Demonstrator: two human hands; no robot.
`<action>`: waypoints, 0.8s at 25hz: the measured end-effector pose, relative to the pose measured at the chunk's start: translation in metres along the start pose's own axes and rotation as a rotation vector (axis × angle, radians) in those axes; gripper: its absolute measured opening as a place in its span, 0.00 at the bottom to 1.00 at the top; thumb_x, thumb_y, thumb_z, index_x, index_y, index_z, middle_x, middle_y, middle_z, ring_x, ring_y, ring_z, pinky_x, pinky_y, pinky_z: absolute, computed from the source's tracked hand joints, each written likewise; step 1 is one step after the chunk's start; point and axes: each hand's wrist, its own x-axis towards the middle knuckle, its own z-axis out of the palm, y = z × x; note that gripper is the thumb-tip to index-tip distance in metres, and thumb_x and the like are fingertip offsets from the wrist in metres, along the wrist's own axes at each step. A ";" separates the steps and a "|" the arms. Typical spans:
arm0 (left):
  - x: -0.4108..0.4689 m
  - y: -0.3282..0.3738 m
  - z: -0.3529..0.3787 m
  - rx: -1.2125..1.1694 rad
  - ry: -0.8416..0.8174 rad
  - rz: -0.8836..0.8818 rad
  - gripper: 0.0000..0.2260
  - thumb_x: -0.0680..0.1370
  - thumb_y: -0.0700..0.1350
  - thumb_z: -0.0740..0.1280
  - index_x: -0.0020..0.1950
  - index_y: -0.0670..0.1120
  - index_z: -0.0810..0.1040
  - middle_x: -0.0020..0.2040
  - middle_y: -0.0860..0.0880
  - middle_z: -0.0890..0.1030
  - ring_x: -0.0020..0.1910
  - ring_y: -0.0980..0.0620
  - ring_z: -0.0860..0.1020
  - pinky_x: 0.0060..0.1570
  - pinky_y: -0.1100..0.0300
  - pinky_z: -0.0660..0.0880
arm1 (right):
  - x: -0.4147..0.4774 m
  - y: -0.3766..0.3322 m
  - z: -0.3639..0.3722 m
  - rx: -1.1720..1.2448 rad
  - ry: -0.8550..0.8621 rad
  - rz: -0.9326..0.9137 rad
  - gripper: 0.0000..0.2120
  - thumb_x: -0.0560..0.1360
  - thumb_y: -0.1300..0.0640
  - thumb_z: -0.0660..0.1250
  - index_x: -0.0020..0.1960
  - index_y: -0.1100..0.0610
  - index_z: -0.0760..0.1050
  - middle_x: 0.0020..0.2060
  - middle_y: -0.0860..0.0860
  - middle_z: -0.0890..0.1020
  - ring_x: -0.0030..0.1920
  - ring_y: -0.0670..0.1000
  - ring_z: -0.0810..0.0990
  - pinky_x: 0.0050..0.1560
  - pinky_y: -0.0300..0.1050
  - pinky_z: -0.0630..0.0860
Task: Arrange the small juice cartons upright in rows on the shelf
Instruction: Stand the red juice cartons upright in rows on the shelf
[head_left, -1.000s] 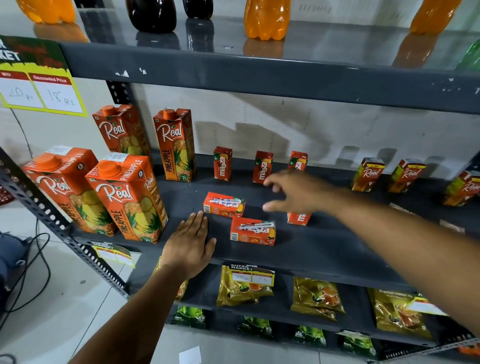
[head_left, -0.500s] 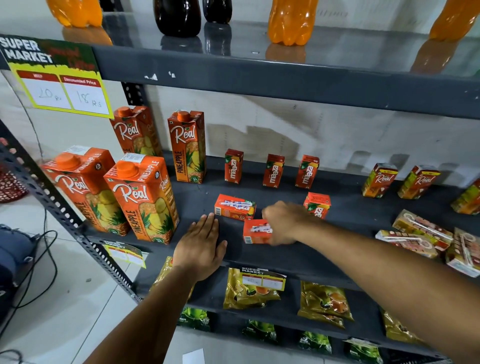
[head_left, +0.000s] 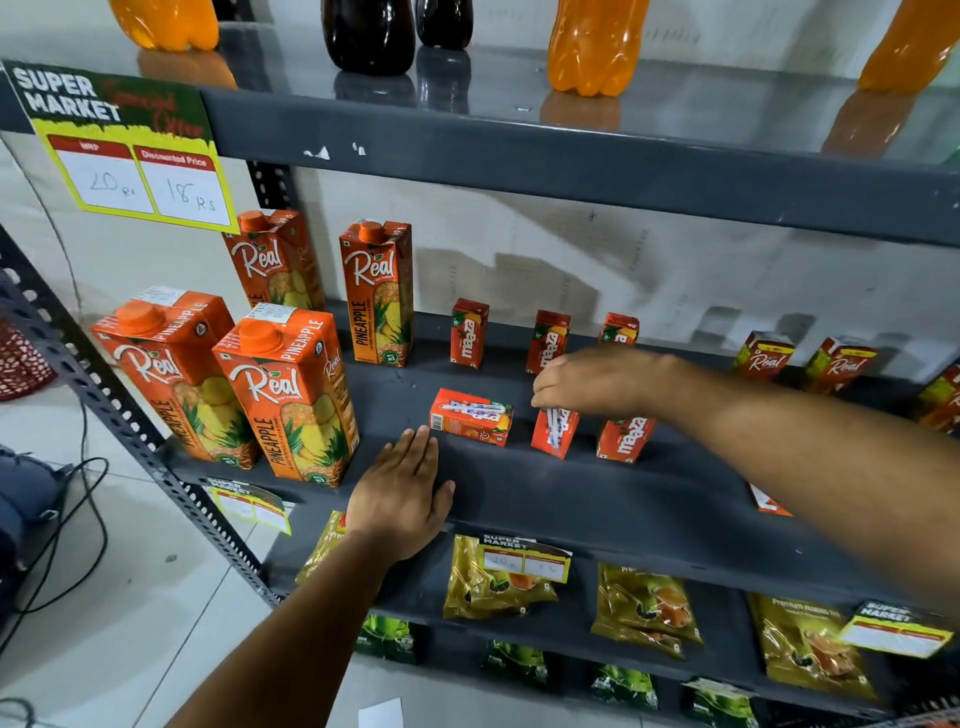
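Red-orange cartons, grey shelf

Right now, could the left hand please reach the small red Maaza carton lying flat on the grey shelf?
Probably yes: the left hand rests flat on the grey shelf, fingertips just short of the small red Maaza carton lying flat, nothing between.

Under my left palm the shelf is dark grey painted metal, matt and smooth, chipped white on the upper shelf's front edge. My right fingers pinch a small carton of glossy printed card. The bottles above are shiny plastic, mirrored in that shelf's top, and the pouches below are crinkled glossy gold foil
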 end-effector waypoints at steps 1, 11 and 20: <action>0.000 0.000 0.000 0.001 -0.002 0.000 0.31 0.79 0.59 0.47 0.76 0.40 0.56 0.77 0.41 0.57 0.77 0.45 0.54 0.73 0.53 0.49 | 0.000 0.003 0.000 0.015 -0.006 0.007 0.22 0.72 0.66 0.68 0.64 0.56 0.71 0.59 0.55 0.78 0.59 0.56 0.75 0.51 0.54 0.78; 0.001 0.000 0.000 -0.001 0.002 -0.008 0.32 0.78 0.60 0.46 0.76 0.40 0.57 0.77 0.42 0.58 0.76 0.45 0.55 0.73 0.53 0.49 | 0.013 0.005 -0.019 0.491 -0.137 0.518 0.15 0.70 0.47 0.72 0.36 0.57 0.72 0.31 0.51 0.76 0.31 0.49 0.75 0.28 0.43 0.68; 0.007 -0.005 -0.004 -0.018 -0.122 0.003 0.32 0.80 0.61 0.47 0.77 0.42 0.47 0.79 0.44 0.48 0.77 0.48 0.46 0.73 0.55 0.44 | 0.028 0.000 -0.035 0.556 -0.180 0.690 0.23 0.70 0.34 0.66 0.38 0.55 0.73 0.34 0.51 0.78 0.36 0.51 0.77 0.33 0.44 0.70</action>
